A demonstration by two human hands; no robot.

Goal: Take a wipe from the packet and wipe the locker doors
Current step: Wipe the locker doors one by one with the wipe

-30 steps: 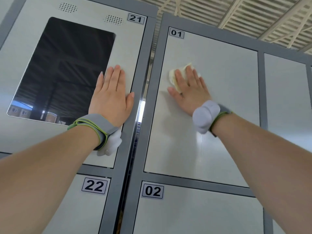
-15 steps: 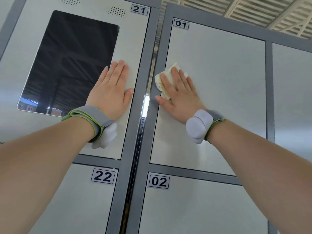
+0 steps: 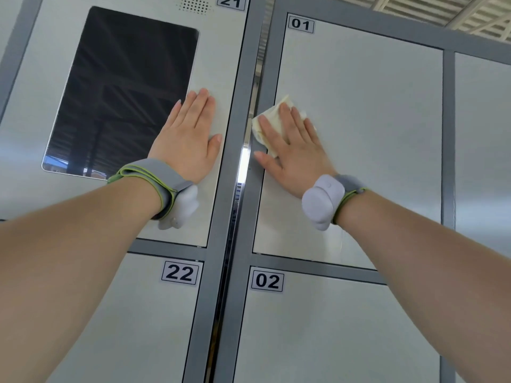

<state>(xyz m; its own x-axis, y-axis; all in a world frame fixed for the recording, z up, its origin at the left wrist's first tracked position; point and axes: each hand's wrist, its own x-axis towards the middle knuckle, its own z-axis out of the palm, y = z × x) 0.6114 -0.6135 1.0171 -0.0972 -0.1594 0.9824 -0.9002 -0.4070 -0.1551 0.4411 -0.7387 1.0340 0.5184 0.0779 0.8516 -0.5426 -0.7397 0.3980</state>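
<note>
Right hand (image 3: 293,150) is flat on door 01 (image 3: 373,134), fingers straight and slightly spread, pressing the wipe (image 3: 266,123) against the panel. The wipe is pale yellow and crumpled. It sits under my fingers at the door's left edge, about nine o'clock on that panel, and it pokes out past my fingertips toward eleven o'clock, right against the grey frame (image 3: 262,78). The black-on-white 01 label (image 3: 300,24) is up in the door's eleven o'clock corner.

Left hand (image 3: 188,139) is open as well, palm flat, fingers together, holding nothing, resting on door 21 (image 3: 221,64) with the fingertips aimed at one o'clock. It lies just beside the dark screen (image 3: 124,92), at the screen's four o'clock. The 21 label (image 3: 231,1) is at twelve o'clock above my hand, next to a patch of small holes (image 3: 193,6).

Each wrist has a grey band edged in green with a white pod: left band (image 3: 154,181), right band (image 3: 322,201).

At six o'clock below my left hand, the 22 label (image 3: 180,273) marks door 22 (image 3: 124,327). At six o'clock below my right, the 02 label (image 3: 267,280) marks door 02 (image 3: 345,327). A narrow gap (image 3: 243,161) with a bright sliver in it runs between the two locker banks
</note>
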